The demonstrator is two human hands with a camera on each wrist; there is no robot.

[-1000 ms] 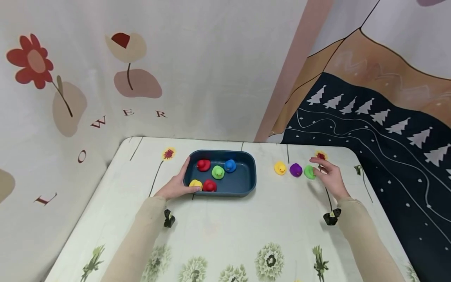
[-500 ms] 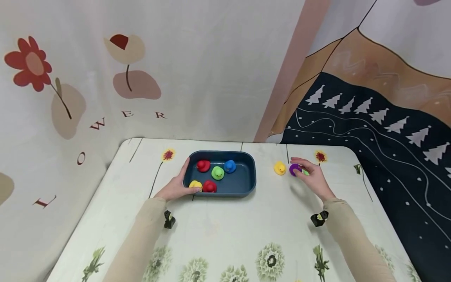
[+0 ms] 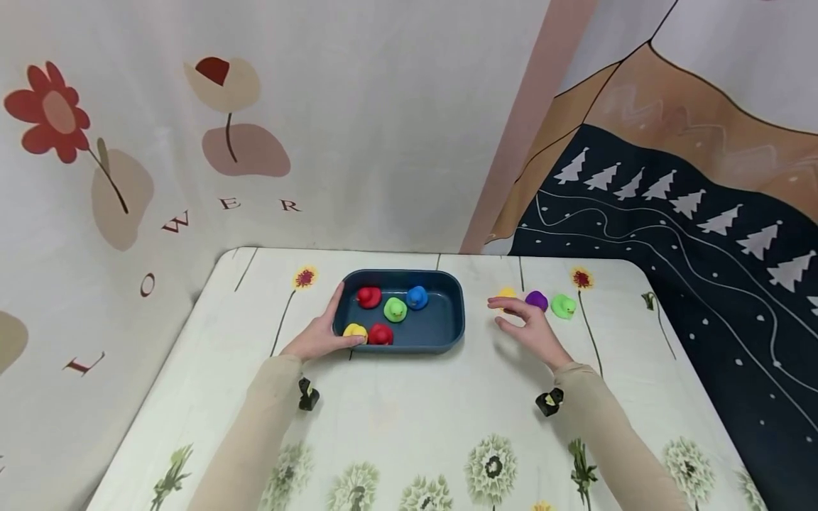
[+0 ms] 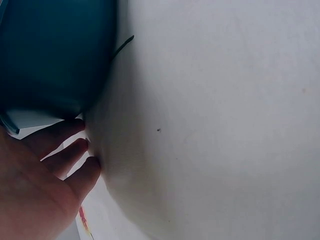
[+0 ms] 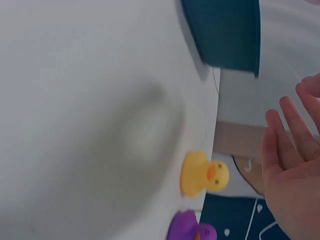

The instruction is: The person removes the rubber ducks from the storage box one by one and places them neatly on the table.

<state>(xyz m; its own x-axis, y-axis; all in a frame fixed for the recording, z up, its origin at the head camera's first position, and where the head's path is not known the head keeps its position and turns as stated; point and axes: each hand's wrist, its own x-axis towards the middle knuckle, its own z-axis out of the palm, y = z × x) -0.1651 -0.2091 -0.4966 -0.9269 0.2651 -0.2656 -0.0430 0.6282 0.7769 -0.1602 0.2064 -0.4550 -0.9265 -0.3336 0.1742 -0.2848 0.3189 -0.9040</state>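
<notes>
Gripping left hand (image 3: 317, 338): mine, thumb and fingers at the blue tray (image 3: 441, 328), round its near left corner.
Right hand (image 3: 529, 328): mine, thumb and fingers apart, near the yellow duck (image 5: 202, 175).
Five ducks (image 3: 395, 310): inside the tray.
Purple duck (image 3: 537, 301), green duck (image 3: 564, 306): right of the yellow.
Backdrop (image 3: 383, 142): printed cloth.

Bare table (image 3: 418, 401) between the forearms, front of tray (image 3: 447, 326); passable gap also between tray's right wall and right hand (image 3: 530, 332). Tray's right end open from above; left and middle blocked by five ducks, left hand (image 3: 319, 336) across the left front corner. Yellow duck (image 5: 195, 175), purple duck (image 3: 537, 301), green duck (image 3: 564, 306) form a row right of tray, narrow gaps. Wall hanging (image 3: 383, 163) bounds the far edge.
</notes>
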